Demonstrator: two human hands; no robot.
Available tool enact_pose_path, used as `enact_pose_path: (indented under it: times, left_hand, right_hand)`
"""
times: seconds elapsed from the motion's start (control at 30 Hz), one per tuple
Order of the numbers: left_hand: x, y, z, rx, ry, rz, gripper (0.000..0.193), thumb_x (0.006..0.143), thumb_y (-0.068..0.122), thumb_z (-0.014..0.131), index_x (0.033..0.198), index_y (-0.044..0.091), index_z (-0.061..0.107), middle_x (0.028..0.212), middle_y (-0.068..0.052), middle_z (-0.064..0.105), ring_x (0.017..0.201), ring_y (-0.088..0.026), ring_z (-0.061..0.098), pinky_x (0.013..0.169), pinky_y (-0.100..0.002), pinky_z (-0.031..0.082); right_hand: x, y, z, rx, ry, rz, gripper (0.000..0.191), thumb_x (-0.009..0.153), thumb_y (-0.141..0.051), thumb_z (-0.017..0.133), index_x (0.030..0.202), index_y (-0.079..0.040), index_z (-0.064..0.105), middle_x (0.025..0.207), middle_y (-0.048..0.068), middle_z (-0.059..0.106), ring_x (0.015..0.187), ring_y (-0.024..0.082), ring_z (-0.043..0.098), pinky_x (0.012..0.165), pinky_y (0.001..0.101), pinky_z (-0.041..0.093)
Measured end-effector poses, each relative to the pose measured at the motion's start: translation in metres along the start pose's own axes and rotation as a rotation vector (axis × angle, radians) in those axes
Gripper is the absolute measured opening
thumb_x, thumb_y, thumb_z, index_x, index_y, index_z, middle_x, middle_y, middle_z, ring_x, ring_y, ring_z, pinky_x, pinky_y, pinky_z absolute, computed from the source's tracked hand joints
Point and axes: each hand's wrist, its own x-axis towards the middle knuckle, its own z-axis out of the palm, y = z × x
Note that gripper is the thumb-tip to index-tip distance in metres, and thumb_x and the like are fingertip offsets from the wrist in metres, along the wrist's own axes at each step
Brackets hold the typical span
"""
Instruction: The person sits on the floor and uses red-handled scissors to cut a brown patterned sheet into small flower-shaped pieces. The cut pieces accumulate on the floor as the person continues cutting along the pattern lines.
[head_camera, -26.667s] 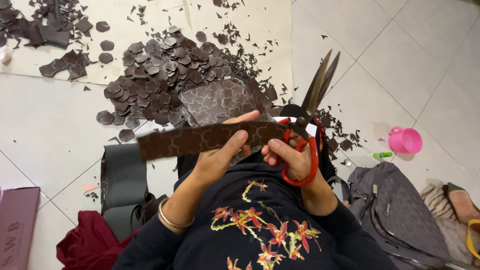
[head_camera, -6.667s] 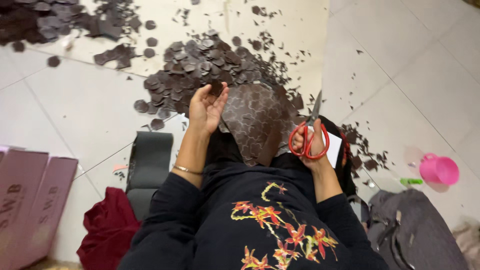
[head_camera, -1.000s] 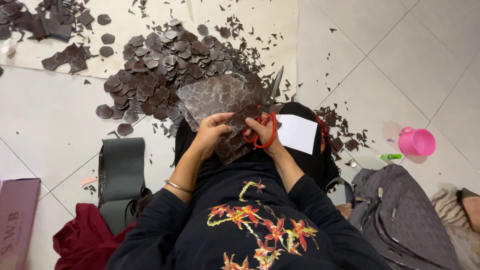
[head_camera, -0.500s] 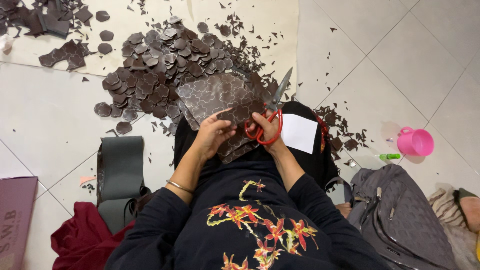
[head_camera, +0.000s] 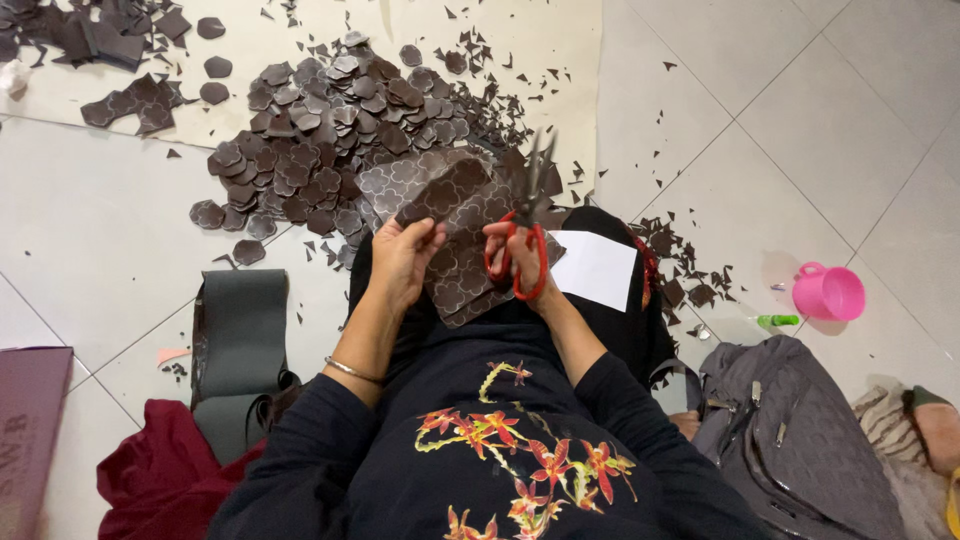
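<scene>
Since half a second ago, the scissors (head_camera: 525, 225) have swung from leaning right to standing nearly upright, and a folded flap of the sheet (head_camera: 455, 240) has risen above my left fingers.

My right hand (head_camera: 515, 250) is closed through the red plastic loops of the scissors; the dark metal blades, blurred, point away from me, long axis running up from the knuckles toward the pile of cut pieces (head_camera: 320, 150). My left hand (head_camera: 405, 255) pinches the sheet, thumb on top, fingers curled under. The sheet is dark brown, matte and leathery, embossed with a scalloped tile pattern, lying between both hands on my lap. Beyond the fingertips, the cut pieces are rounded and lobed, on pale paper (head_camera: 560, 60). A white card (head_camera: 595, 270) lies just right of my right hand.
</scene>
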Motion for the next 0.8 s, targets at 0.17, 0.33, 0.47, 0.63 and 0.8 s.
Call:
enact_pose_path:
  times: [0.17, 0.33, 0.47, 0.63, 0.8]
  left_hand:
    - [0.006, 0.014, -0.004, -0.031, -0.011, 0.093, 0.012, 0.093, -0.006, 0.064, 0.104, -0.003, 0.065, 0.095, -0.014, 0.074, 0.081, -0.02, 0.073, 0.072, -0.03, 0.062]
    - [0.011, 0.029, -0.005, -0.034, 0.0, 0.113, 0.01, 0.095, -0.003, 0.061, 0.104, -0.004, 0.065, 0.095, -0.016, 0.075, 0.083, -0.02, 0.073, 0.077, -0.029, 0.063]
    - [0.016, 0.034, 0.004, -0.076, -0.015, 0.123, 0.009, 0.094, -0.002, 0.06, 0.102, -0.003, 0.064, 0.097, -0.013, 0.073, 0.087, -0.021, 0.076, 0.08, -0.031, 0.064]
    - [0.02, 0.026, 0.016, -0.08, -0.035, 0.158, 0.008, 0.094, -0.003, 0.061, 0.1, -0.002, 0.066, 0.095, -0.012, 0.073, 0.086, -0.02, 0.075, 0.079, -0.03, 0.063]
    - [0.019, 0.008, 0.02, -0.055, -0.062, 0.195, 0.007, 0.096, -0.003, 0.064, 0.101, 0.0, 0.068, 0.092, -0.008, 0.071, 0.078, -0.013, 0.069, 0.07, -0.026, 0.059]
  right_hand:
    - [-0.009, -0.001, 0.003, 0.026, -0.217, 0.177, 0.079, 0.099, -0.071, 0.051, 0.133, 0.0, 0.06, 0.101, 0.003, 0.062, 0.077, 0.007, 0.058, 0.071, 0.0226, 0.048]
    - [-0.012, 0.002, 0.003, -0.023, -0.319, 0.203, 0.09, 0.092, -0.079, 0.056, 0.131, 0.002, 0.063, 0.092, 0.001, 0.059, 0.071, 0.006, 0.054, 0.066, 0.0219, 0.044]
    - [-0.014, 0.005, 0.004, 0.006, -0.35, 0.281, 0.097, 0.083, -0.083, 0.063, 0.126, 0.003, 0.064, 0.089, 0.001, 0.057, 0.069, 0.007, 0.053, 0.064, 0.0222, 0.044]
    - [-0.017, 0.007, 0.006, -0.035, -0.344, 0.3, 0.102, 0.075, -0.087, 0.066, 0.124, 0.003, 0.064, 0.088, -0.001, 0.054, 0.069, 0.006, 0.052, 0.062, 0.0213, 0.043]
    - [-0.018, 0.009, 0.005, -0.094, -0.327, 0.288, 0.1, 0.075, -0.088, 0.064, 0.12, 0.002, 0.064, 0.083, -0.003, 0.049, 0.067, 0.006, 0.05, 0.061, 0.0211, 0.042]
